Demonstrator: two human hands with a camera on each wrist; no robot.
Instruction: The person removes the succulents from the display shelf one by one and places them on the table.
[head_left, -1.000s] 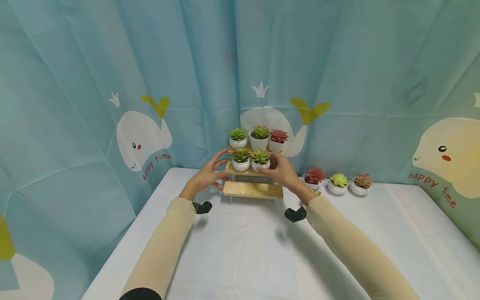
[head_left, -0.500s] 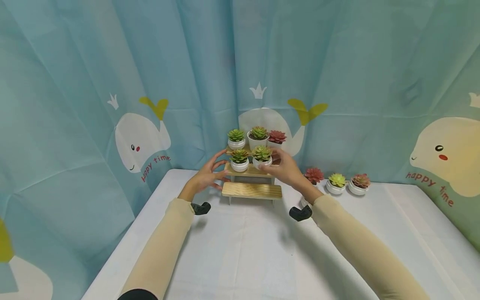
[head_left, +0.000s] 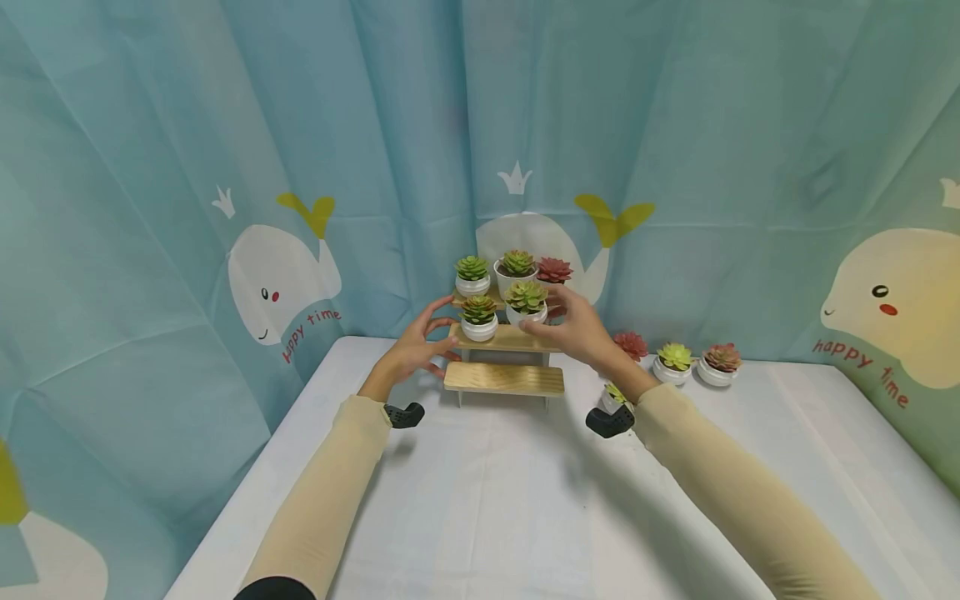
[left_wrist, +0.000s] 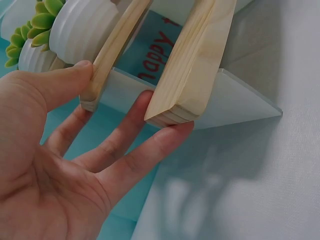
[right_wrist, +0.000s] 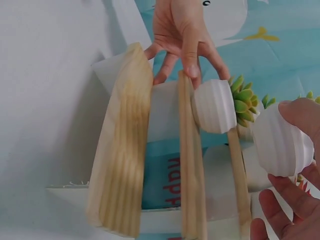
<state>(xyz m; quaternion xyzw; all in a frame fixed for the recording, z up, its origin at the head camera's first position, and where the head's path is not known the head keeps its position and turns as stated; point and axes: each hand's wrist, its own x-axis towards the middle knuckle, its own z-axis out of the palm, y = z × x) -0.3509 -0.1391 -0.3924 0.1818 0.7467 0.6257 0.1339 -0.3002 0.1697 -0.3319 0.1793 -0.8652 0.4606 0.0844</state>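
My right hand (head_left: pixel 577 333) pinches a white pot (right_wrist: pixel 277 142) with a green succulent (head_left: pixel 527 296), between thumb and fingers. In the right wrist view the pot hangs apart from the middle board. My left hand (head_left: pixel 408 352) rests its spread fingers on the left end of the three-step wooden plant stand (head_left: pixel 504 378); the thumb touches the middle board (left_wrist: pixel 107 60) and other fingertips touch the bottom board (left_wrist: pixel 187 75). Another potted green succulent (head_left: pixel 478 317) sits at that middle step's left. The top step bears two green succulents (head_left: pixel 472 275) and a red one (head_left: pixel 554 270).
Right of the stand, on the white tablecloth (head_left: pixel 480 500), are a red succulent (head_left: pixel 632 345), a yellow-green one (head_left: pixel 673 362) and a pinkish one (head_left: pixel 717 365). Another pot (head_left: pixel 613 398) is partly behind my right wrist. A blue whale-print curtain (head_left: pixel 420 125) hangs behind.
My right hand has lifted the potted succulent from the middle step and moved slightly right, away from the succulent beside it. My left hand stays at the stand's left end.
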